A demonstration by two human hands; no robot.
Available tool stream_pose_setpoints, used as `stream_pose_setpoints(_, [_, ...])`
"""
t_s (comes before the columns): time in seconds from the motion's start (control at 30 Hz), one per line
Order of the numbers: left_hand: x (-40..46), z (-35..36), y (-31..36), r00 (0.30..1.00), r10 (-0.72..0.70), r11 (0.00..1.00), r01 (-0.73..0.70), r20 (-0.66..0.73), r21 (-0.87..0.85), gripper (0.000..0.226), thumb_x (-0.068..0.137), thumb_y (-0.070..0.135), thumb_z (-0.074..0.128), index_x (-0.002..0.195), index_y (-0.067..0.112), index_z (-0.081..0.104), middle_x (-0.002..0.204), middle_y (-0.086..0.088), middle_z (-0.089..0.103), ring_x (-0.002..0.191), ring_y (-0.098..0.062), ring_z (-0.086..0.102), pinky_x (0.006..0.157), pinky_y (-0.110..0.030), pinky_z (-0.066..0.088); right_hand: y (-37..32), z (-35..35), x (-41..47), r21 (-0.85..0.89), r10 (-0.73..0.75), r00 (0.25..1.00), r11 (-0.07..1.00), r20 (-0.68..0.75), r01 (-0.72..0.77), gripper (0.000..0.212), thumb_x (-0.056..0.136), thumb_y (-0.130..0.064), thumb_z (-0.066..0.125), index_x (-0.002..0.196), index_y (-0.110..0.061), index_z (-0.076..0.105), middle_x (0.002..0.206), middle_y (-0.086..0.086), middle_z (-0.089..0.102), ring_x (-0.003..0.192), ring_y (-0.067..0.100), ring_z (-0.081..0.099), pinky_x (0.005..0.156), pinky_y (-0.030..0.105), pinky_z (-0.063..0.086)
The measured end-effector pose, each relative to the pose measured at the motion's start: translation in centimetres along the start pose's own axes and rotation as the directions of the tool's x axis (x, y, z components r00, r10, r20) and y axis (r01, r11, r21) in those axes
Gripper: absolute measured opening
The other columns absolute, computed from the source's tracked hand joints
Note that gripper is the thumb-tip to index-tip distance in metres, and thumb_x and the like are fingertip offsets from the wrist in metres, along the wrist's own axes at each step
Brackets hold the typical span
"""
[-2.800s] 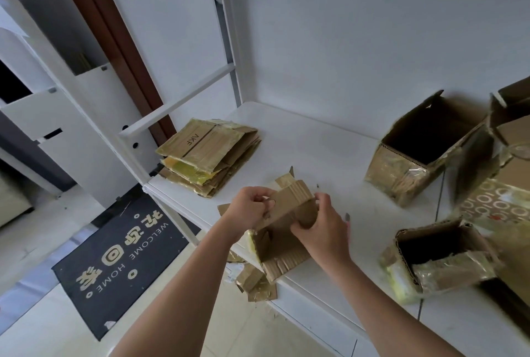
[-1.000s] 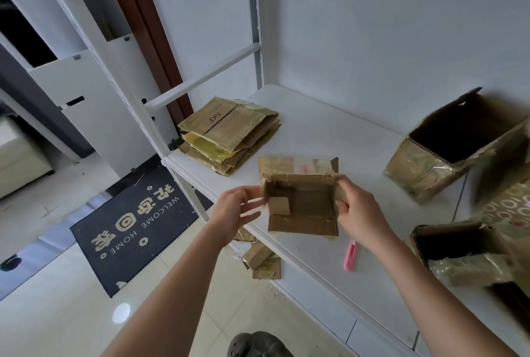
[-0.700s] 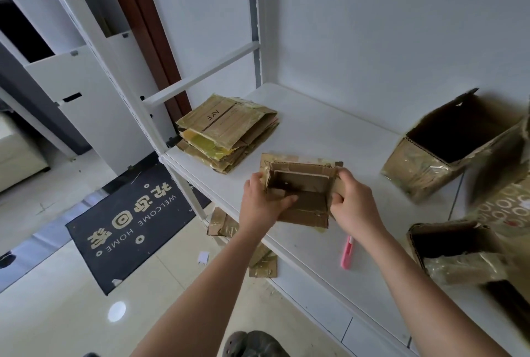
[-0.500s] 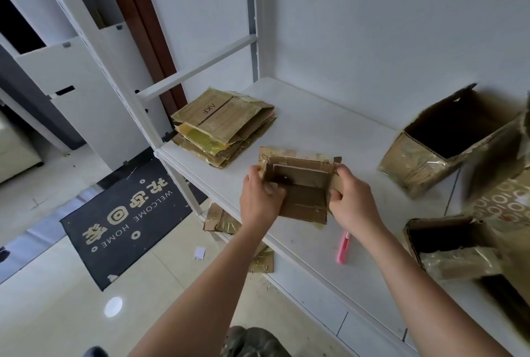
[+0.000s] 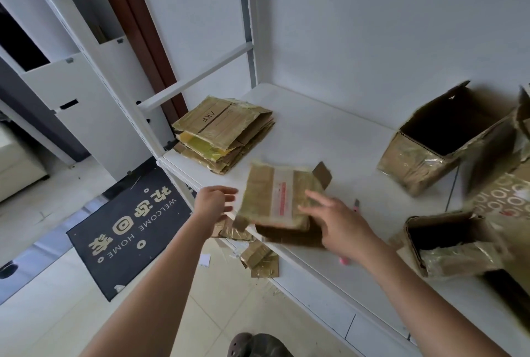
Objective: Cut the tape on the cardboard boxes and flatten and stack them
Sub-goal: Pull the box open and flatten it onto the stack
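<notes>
Between my hands, the box (image 5: 279, 199) is nearly flat on the shelf (image 5: 329, 138); right hand (image 5: 339, 223) presses it with straight fingers, left hand (image 5: 213, 203) loose and empty beside it; stack (image 5: 223, 134) beyond my left — three boxes (image 5: 438, 138) right, still unflattened.

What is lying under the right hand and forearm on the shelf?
A pink cutter lies on the white shelf: its tip shows beyond the right hand, its pink end below the wrist. The middle is covered. The flattened box sits partly under the fingers.
</notes>
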State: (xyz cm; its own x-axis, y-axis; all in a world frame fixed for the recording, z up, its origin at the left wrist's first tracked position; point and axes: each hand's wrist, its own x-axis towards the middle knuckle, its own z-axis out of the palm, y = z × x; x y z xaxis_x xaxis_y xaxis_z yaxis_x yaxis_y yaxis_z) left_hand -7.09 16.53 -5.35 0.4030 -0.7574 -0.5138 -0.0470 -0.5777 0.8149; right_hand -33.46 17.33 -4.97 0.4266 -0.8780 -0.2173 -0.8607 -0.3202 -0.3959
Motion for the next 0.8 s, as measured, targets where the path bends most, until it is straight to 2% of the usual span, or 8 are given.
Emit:
stream_pose_setpoints(0.07, [0.3,0.1,-0.1,0.969,0.183,0.980,-0.166,-0.167,0.107,0.037,0.093,-0.002,0.037,0.105,0.009,0.070,0.104,-0.007,0.068,0.083,-0.019,0.060,0.071,-0.035,0.052,-0.2,1.3,0.6,0.051,-0.014,0.990,0.999,0.138,0.007,0.077,0.085,-0.004,0.054,0.146,-0.046,0.035,0.159,-0.029,0.003,0.148,0.016,0.011,0.108,0.052,0.039])
stream_pose_setpoints(0.17, [0.0,1.3,-0.6,0.900,0.430,0.823,-0.423,0.071,0.378,0.029,0.097,0.012,0.048,0.114,0.026,0.067,0.103,0.013,0.063,0.081,-0.001,0.063,0.055,-0.014,0.051,-0.4,2.3,2.3,0.340,0.001,0.962,0.936,0.272,-0.096,0.058,0.090,-0.016,0.051,0.145,-0.035,0.045,0.161,-0.023,0.010,0.148,0.011,0.002,0.120,0.047,0.014])
stream_pose_setpoints(0.23, [0.6,2.6,-1.9,0.872,0.351,0.706,-0.486,0.342,0.515,0.034,0.097,0.024,0.056,0.130,0.029,0.058,0.117,0.012,0.063,0.102,-0.007,0.066,0.076,-0.026,0.060,-0.4,3.1,3.5,0.368,0.002,0.984,0.927,0.181,-0.070,0.048,0.096,-0.016,0.049,0.142,-0.030,0.050,0.159,-0.017,0.025,0.148,0.016,0.013,0.120,0.041,0.017])
stream_pose_setpoints(0.33, [1.8,4.0,-4.3,0.868,0.213,0.447,-0.495,0.449,0.745,0.070,0.091,0.037,0.064,0.152,0.030,0.030,0.162,0.001,0.014,0.149,-0.021,0.018,0.118,-0.050,0.024,0.1,4.3,4.8,0.135,-0.047,0.999,0.990,-0.001,0.047,0.051,0.102,-0.019,0.046,0.150,-0.031,0.036,0.161,-0.017,0.019,0.149,0.017,0.010,0.116,0.039,0.028])
stream_pose_setpoints(0.43, [2.5,4.3,-5.8,0.862,0.272,0.384,-0.506,0.429,0.773,0.072,0.094,0.039,0.060,0.154,0.032,0.022,0.164,0.003,0.000,0.151,-0.018,0.001,0.122,-0.048,0.011,1.0,6.0,5.7,-0.020,-0.062,0.994,0.998,0.090,0.064,0.055,0.106,-0.032,0.034,0.157,-0.027,0.012,0.162,-0.012,-0.009,0.151,0.016,-0.010,0.122,0.038,0.001])
stream_pose_setpoints(0.57, [2.3,4.6,-6.0,0.876,0.258,0.337,-0.478,0.409,0.811,0.070,0.096,0.044,0.053,0.155,0.035,0.016,0.164,0.004,-0.004,0.151,-0.017,-0.004,0.121,-0.044,0.003,1.5,8.4,5.6,-0.202,0.000,0.989,0.979,0.148,0.030,0.066,0.102,-0.056,0.012,0.151,-0.026,-0.022,0.152,-0.010,-0.037,0.143,0.016,-0.032,0.118,0.038,-0.018])
stream_pose_setpoints(0.73, [0.9,4.6,-6.2,0.869,0.253,0.222,-0.480,0.425,0.849,0.078,0.098,0.044,0.050,0.156,0.030,0.000,0.164,0.002,-0.013,0.150,-0.019,-0.011,0.121,-0.045,-0.002,1.0,9.0,5.7,-0.273,0.049,0.990,0.962,0.129,-0.013,0.068,0.101,-0.057,0.009,0.151,-0.025,-0.023,0.150,-0.009,-0.040,0.143,0.018,-0.033,0.118,0.040,-0.018])
stream_pose_setpoints(0.8, [0.5,4.6,-5.7,0.859,0.286,0.211,-0.488,0.424,0.847,0.076,0.096,0.043,0.052,0.156,0.028,0.007,0.164,-0.001,-0.002,0.151,-0.023,-0.003,0.123,-0.048,0.006,0.8,8.8,5.7,-0.252,0.047,0.990,0.968,0.129,-0.013,0.067,0.101,-0.056,0.011,0.152,-0.025,-0.021,0.151,-0.008,-0.039,0.143,0.018,-0.034,0.119,0.040,-0.017])
